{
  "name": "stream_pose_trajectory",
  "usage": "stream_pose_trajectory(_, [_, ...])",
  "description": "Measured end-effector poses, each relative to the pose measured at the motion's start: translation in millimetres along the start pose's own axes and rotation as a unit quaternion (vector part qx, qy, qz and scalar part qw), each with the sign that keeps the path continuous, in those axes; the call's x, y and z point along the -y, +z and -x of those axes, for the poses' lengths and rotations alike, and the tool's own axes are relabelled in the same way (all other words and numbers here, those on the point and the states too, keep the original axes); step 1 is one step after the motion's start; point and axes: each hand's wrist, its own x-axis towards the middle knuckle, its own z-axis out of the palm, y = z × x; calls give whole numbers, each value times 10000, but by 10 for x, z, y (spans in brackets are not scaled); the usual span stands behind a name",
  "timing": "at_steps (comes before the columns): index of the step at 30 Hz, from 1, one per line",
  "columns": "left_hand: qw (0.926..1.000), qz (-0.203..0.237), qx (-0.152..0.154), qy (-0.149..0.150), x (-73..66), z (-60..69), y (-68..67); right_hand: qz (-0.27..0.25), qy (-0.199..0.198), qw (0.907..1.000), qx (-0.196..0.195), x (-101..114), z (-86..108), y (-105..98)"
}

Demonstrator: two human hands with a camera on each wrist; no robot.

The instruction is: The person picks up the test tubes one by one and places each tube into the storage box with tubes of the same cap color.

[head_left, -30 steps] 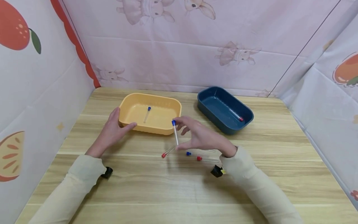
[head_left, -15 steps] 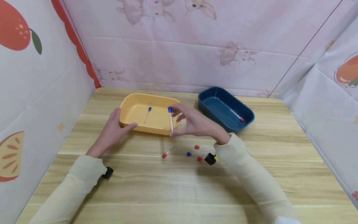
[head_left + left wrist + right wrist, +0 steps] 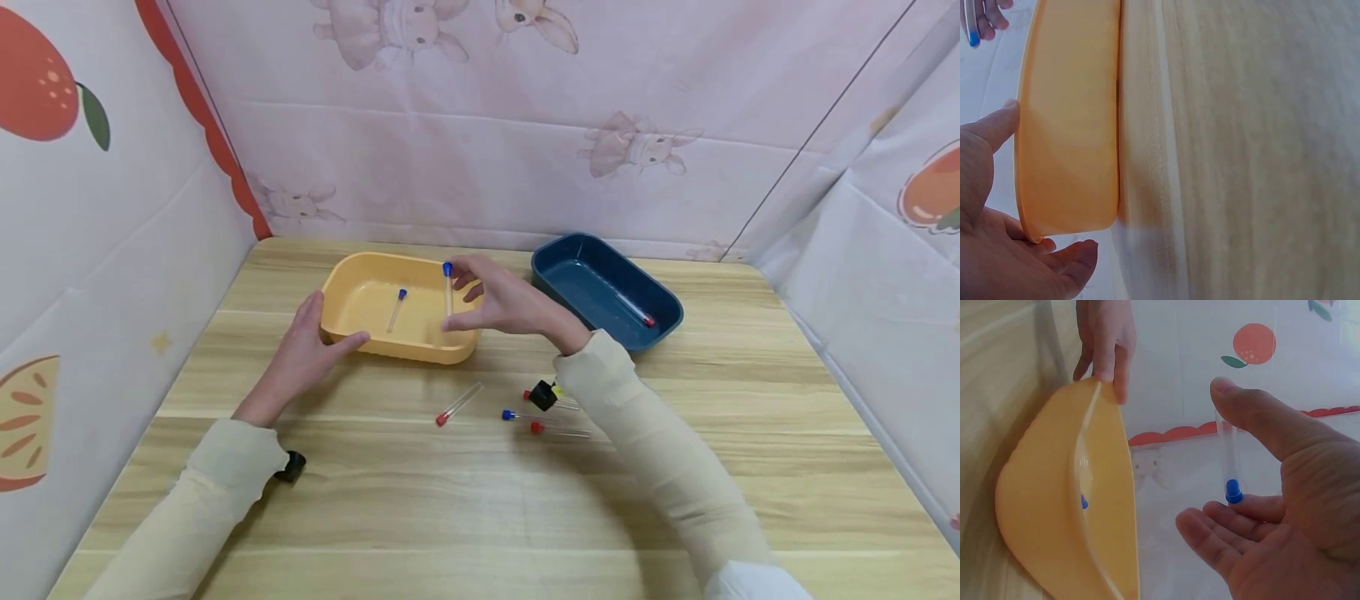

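My right hand (image 3: 506, 302) pinches a clear test tube (image 3: 448, 292) end to end between thumb and a fingertip, its blue cap (image 3: 1234, 491) against the finger. The tube is held over the right part of a yellow plastic box (image 3: 405, 350), nearly upright in the head view. Gripping that box at its left near corner is my left hand (image 3: 300, 358), with the thumb (image 3: 1004, 122) on the rim and the fingers around the end wall. Another blue-capped tube (image 3: 397, 310) lies inside the yellow box.
A dark blue box (image 3: 573, 296) stands at the back right with a red-capped tube (image 3: 637, 312) in it. On the table (image 3: 450, 517) lie a red-capped tube (image 3: 459, 405) and several more tubes under the right wrist, including a blue-capped one (image 3: 513, 415).
My right hand has carried the blue-capped test tube away from me and slightly left, from in front of the yellow box to over it. The left hand stays on the box.
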Motion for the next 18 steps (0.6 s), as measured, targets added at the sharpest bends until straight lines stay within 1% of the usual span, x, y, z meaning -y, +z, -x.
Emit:
stream_pose_trajectory(6, [10000, 45, -30, -3, -4, 4, 4, -46, 71, 10000, -44, -69, -156, -6])
stream_pose_trajectory(13, [10000, 5, -65, 34, 10, 8, 2, 129, 370, 9992, -117, -146, -307, 37])
stream_pose_trajectory(18, [9999, -6, -106, 81, 9, 9, -1, 161, 375, 9991, -91, -213, -407, 79])
